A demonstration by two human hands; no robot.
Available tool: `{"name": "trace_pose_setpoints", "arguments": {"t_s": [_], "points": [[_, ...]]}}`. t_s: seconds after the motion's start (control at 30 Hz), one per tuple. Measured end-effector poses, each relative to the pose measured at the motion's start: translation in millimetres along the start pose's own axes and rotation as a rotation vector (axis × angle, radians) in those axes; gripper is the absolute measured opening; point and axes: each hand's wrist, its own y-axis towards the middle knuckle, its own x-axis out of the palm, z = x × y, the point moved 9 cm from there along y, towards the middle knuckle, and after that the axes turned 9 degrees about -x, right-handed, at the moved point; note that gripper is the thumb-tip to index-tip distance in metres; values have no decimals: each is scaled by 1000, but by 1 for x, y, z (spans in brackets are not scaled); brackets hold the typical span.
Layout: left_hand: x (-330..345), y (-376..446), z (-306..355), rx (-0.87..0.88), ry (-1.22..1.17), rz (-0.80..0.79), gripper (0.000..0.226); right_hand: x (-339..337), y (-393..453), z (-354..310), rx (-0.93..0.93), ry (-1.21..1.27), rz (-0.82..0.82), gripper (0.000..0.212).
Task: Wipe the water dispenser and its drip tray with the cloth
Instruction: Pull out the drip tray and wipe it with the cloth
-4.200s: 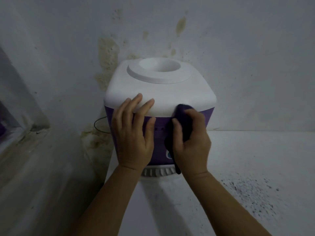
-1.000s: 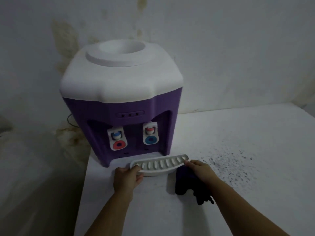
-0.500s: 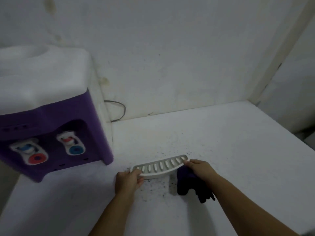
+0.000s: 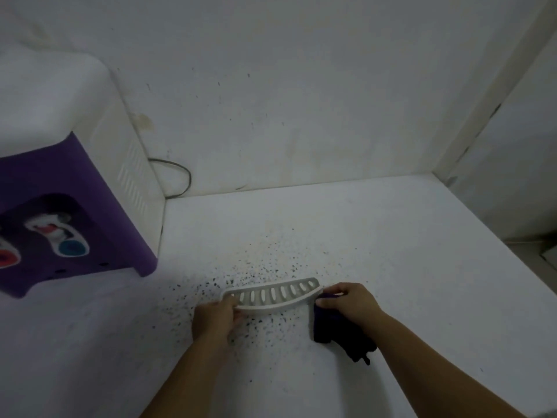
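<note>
Drip tray: I am holding the curved white plastic drip tray with its row of slots between both hands, above the counter and well apart from the dispenser.
Left hand: my left hand is gripping the tray's left end, fingers curled round its front edge.
Right hand: my right hand is pinching the tray's right end while also clutching the dark purple cloth, which is hanging bunched beneath the palm; I cannot tell whether the cloth's lower folds are touching the counter.
Dispenser: the purple-and-white plastic water dispenser is standing at the far left, partly cut off by the frame edge, showing a white tap with a blue disc and, at the very edge, a red disc.
Nearby: a thin dark cable is looping against the wall behind the dispenser's vented white side.
In the way: a scatter of small black specks is lying on the counter under and around the tray.
Surface: the white counter is running right to a corner, its edge dropping off at far right.
Room: the pale, stained wall is rising behind, meeting a second wall at right.
</note>
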Motion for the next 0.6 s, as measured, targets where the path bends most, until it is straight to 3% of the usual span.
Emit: {"name": "trace_pose_setpoints", "arguments": {"t_s": [0.13,0.2,0.3,0.43,0.6], "points": [[-3,0,3,71,156,66,23,-11,5,0,-50,-77,63,9],[-6,-6,9,163,279,161,41,-15,6,-2,-56,-150,104,6],[1,-26,37,517,502,250,51,-21,5,-4,-53,-330,192,16],[38,-43,47,791,711,-5,59,-22,0,-13,-208,-274,326,23],[52,-41,45,795,749,-114,63,-20,-9,-25,-353,-92,445,17]]}}
